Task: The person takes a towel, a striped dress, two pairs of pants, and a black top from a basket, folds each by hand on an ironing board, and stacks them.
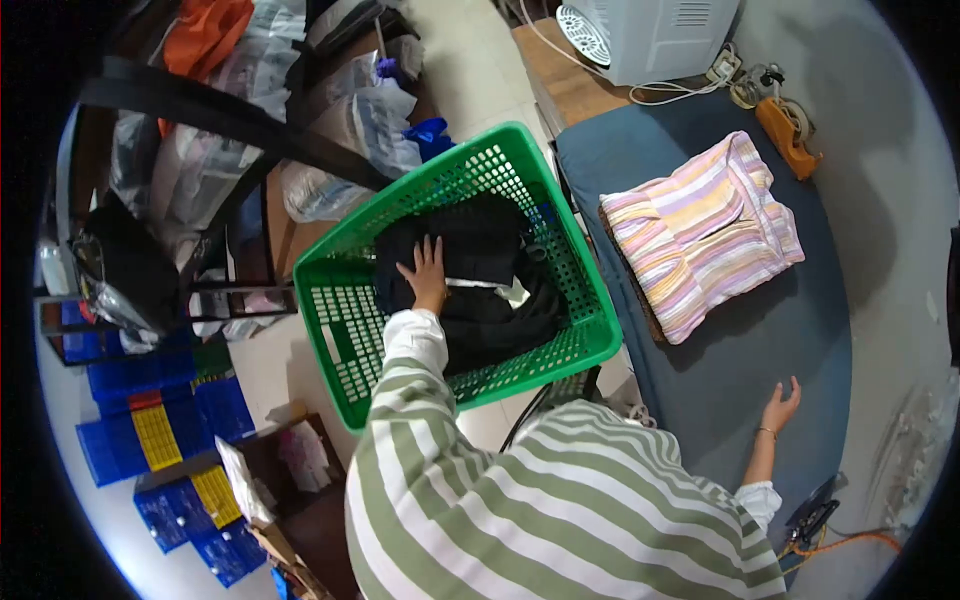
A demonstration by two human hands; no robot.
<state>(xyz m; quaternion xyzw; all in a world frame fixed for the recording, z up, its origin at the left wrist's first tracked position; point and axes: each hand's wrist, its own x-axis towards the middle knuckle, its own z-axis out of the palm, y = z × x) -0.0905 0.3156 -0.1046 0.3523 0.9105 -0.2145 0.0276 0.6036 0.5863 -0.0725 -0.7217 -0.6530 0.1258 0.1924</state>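
My left hand [428, 272] reaches into a green plastic basket [590, 350], its fingers spread flat on folded black clothing [470, 235]. A white tag or strip [512, 293] shows among the dark fabric beside it. Over the right side of a padded blue-grey board [700, 390], my right hand [782, 405] is held with fingers loosely apart and nothing in them. Farther along that board lies a folded striped garment [705, 235] in pink, yellow and white, with a brown patterned edge [632, 285] showing beneath it.
A white appliance [660, 40] with a cable stands on a wooden surface at the back. An orange tape dispenser [788, 135] sits by the wall. Shelving with plastic-bagged goods [350, 140] is at the left, above blue boxes [150, 430]. Cords [850, 540] lie near the lower right.
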